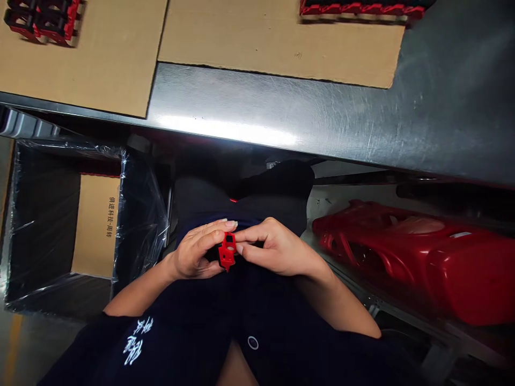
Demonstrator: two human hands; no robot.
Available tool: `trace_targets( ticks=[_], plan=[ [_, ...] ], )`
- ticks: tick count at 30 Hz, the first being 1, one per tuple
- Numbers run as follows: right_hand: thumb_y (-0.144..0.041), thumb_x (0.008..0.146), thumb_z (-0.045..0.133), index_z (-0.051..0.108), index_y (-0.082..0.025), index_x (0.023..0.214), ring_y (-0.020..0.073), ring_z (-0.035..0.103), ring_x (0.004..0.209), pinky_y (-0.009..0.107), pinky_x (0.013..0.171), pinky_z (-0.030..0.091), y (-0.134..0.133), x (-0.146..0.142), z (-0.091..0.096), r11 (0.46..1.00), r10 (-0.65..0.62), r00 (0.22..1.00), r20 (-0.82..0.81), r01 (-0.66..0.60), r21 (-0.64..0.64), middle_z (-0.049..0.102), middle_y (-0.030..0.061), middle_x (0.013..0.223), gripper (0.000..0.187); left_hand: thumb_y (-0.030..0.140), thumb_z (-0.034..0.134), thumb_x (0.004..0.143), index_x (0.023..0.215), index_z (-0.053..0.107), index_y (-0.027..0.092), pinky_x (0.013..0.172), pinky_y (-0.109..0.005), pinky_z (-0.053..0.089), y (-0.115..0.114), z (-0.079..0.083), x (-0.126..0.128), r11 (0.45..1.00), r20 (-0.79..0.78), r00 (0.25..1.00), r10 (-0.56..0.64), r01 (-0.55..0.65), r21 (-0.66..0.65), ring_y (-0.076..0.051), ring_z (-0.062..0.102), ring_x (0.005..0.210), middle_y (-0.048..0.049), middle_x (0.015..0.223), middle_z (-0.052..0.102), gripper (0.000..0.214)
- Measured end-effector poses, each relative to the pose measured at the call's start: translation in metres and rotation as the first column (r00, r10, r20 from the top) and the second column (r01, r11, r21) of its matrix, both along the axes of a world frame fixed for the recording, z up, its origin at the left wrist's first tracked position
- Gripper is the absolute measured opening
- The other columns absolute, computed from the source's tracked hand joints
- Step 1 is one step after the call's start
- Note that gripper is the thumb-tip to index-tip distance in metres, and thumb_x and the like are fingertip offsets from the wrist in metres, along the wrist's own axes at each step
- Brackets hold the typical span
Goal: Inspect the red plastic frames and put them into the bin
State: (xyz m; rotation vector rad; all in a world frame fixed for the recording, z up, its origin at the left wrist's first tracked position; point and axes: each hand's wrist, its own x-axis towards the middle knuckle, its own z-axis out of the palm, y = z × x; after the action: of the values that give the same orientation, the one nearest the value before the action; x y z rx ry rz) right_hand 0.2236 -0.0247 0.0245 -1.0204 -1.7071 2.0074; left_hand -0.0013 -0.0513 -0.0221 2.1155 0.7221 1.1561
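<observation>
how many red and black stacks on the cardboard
2: one stack on the left cardboard sheet, another stack on the right cardboard sheet. Both run out of frame, so more may be hidden.

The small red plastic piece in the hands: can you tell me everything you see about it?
The small red plastic piece is bright, shiny and looks hard. It has a dark, squarish hole near its top, and its bottom narrows to a point. It stands roughly upright, held between the left hand and right hand, whose fingers touch it. Dark clothing lies behind it.
</observation>
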Motion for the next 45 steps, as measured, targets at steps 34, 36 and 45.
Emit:
trace_targets(
  ticks=[34, 36, 45],
  plan=[
    [-0.017, 0.089, 0.055, 0.077, -0.019, 0.122, 0.0138, 0.070, 0.072, 0.023, 0.070, 0.048, -0.007, -0.006, -0.018, 0.969, -0.125, 0.988, -0.088, 0.102, -0.226, 0.082, 0.0022, 0.089, 0.040, 0.021, 0.084, 0.080, 0.157, 0.031, 0.031, 0.113, -0.050, 0.051, -0.008, -0.014, 0.000, 0.880, 0.342, 0.939, 0.027, 0.140, -0.455, -0.031, 0.058, 0.136, -0.0145, 0.147, 0.050, 0.095],
    [-0.018, 0.090, 0.056, 0.079, -0.018, 0.118, 0.0115, 0.064, 0.064, 0.023, 0.063, 0.043, -0.006, -0.007, -0.017, 0.971, -0.118, 0.991, -0.064, 0.102, -0.215, 0.081, 0.0014, 0.086, 0.037, 0.019, 0.084, 0.079, 0.157, 0.031, 0.029, 0.113, -0.050, 0.050, -0.008, -0.013, 0.001, 0.884, 0.347, 0.938, 0.021, 0.144, -0.445, -0.031, 0.057, 0.137, -0.0155, 0.147, 0.051, 0.095],
    [-0.035, 0.095, 0.061, 0.077, -0.016, 0.121, 0.0137, 0.058, 0.064, 0.025, 0.062, 0.044, -0.010, -0.006, -0.022, 0.969, -0.136, 0.987, -0.081, 0.115, -0.217, 0.071, 0.0000, 0.071, 0.036, 0.013, 0.081, 0.080, 0.157, 0.029, 0.025, 0.114, -0.052, 0.048, -0.010, -0.014, 0.003, 0.908, 0.320, 0.948, 0.007, 0.128, -0.400, -0.031, 0.054, 0.140, -0.0207, 0.151, 0.048, 0.093]
  ],
)
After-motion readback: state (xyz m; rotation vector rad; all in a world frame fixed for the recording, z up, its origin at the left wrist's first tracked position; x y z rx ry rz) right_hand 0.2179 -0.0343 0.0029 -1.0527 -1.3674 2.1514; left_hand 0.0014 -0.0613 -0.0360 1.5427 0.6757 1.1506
